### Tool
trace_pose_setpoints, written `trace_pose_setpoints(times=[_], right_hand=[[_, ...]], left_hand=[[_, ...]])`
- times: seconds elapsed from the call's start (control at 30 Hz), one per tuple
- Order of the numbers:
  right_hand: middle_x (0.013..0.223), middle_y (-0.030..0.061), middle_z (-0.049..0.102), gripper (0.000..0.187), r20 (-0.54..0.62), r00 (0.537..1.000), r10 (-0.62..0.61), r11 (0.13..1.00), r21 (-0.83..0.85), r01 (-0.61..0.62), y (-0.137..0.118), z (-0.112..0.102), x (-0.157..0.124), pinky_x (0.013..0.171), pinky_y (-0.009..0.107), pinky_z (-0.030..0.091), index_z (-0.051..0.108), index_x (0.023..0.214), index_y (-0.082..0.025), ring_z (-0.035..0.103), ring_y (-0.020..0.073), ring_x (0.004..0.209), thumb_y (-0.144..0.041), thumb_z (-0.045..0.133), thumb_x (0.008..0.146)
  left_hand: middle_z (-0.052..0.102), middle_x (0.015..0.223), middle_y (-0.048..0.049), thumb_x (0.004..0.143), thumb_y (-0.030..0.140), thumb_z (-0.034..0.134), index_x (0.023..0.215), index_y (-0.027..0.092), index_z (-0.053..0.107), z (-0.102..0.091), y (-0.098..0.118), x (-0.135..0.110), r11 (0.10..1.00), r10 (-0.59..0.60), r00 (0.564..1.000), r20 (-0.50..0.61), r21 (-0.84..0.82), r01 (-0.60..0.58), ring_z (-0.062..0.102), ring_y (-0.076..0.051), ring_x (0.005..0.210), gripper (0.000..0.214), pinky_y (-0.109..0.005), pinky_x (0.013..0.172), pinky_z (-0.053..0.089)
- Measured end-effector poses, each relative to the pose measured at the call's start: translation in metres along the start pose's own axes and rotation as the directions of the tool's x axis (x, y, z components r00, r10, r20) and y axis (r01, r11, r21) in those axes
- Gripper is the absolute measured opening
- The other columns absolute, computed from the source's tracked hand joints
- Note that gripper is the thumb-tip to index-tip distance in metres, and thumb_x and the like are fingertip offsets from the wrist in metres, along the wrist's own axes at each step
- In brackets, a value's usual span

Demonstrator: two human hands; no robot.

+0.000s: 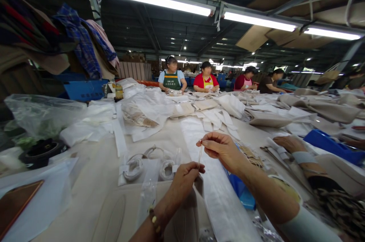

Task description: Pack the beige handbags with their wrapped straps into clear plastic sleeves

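Observation:
Above a long worktable, my left hand (184, 178) and my right hand (221, 148) pinch the two ends of a thin, clear strip (200, 155) held nearly upright between them. The left hand grips its lower end, the right hand its upper end. A beaded bracelet (154, 219) sits on my left wrist. Below the hands lie a long white fabric band (212, 181) and clear bags with coiled white cord (134, 167). A beige flat piece (114, 215) lies at the near edge.
Another person's forearm with a wristband (299, 155) rests on the table at right, near a blue tray (330, 144). Several seated workers (172, 78) face me at the far end. White fabric piles (148, 111), plastic bags (40, 114) and hung clothes (80, 40) fill the left.

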State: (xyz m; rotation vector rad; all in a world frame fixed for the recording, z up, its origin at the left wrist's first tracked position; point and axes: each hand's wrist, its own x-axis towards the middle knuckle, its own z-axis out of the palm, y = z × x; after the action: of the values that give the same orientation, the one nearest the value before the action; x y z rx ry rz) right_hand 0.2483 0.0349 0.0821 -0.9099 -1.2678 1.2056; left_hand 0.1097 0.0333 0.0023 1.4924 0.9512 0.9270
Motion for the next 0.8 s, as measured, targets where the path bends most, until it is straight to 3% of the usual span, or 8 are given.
trace_pose_setpoints(times=[0.13,0.3,0.47,0.67,0.8], right_hand=[[0.068,0.0039,0.069,0.018,0.008,1.000,0.015,1.000,0.006,-0.015,0.001,0.001,-0.003,0.040,0.022,0.019,0.066,0.063,-0.015,0.036,0.0030,0.041,-0.030,0.075,0.061],[0.069,0.0038,0.068,0.018,0.023,1.000,0.021,1.000,-0.003,-0.021,0.004,0.000,-0.006,0.041,0.021,0.021,0.066,0.065,-0.014,0.037,0.0031,0.043,-0.030,0.074,0.063],[0.052,-0.0024,0.057,0.019,0.056,0.998,0.031,0.999,-0.018,-0.030,0.007,0.002,-0.006,0.042,0.020,0.023,0.065,0.066,-0.014,0.038,0.0042,0.043,-0.031,0.073,0.064],[0.046,-0.0061,0.050,0.014,0.063,0.997,-0.035,0.993,-0.107,0.042,0.007,0.003,-0.010,0.042,0.021,0.029,0.059,0.065,-0.017,0.040,0.0071,0.041,-0.031,0.064,0.066],[0.073,-0.0009,0.059,0.010,-0.066,0.977,-0.203,0.943,-0.283,0.177,0.011,0.004,-0.016,0.057,0.024,0.039,0.058,0.062,-0.019,0.050,0.0102,0.062,-0.024,0.065,0.058]], left_hand=[[0.068,0.078,-0.0069,0.072,0.032,0.046,0.081,0.012,0.069,0.001,-0.002,0.002,1.000,0.024,0.999,-0.027,-0.007,-0.025,0.055,-0.014,0.062,0.031,-0.024,0.055,0.042],[0.060,0.065,-0.0017,0.067,0.034,0.049,0.068,0.016,0.062,0.003,-0.003,0.007,0.994,0.103,0.984,-0.147,-0.017,-0.107,0.049,-0.011,0.055,0.022,-0.018,0.041,0.032],[0.061,0.070,-0.0012,0.064,0.039,0.050,0.073,0.017,0.057,0.009,0.009,0.012,0.985,0.139,0.958,-0.250,-0.067,-0.160,0.046,-0.009,0.045,0.025,-0.020,0.037,0.039],[0.060,0.053,0.0010,0.067,0.044,0.056,0.073,0.019,0.053,0.014,0.024,0.010,0.962,0.145,0.967,-0.209,-0.200,-0.188,0.055,-0.014,0.046,0.026,-0.022,0.043,0.046],[0.058,0.046,0.0024,0.071,0.055,0.058,0.079,0.018,0.058,0.007,0.015,0.009,0.980,0.137,0.977,-0.160,-0.119,-0.157,0.053,-0.015,0.041,0.037,-0.023,0.043,0.045]])
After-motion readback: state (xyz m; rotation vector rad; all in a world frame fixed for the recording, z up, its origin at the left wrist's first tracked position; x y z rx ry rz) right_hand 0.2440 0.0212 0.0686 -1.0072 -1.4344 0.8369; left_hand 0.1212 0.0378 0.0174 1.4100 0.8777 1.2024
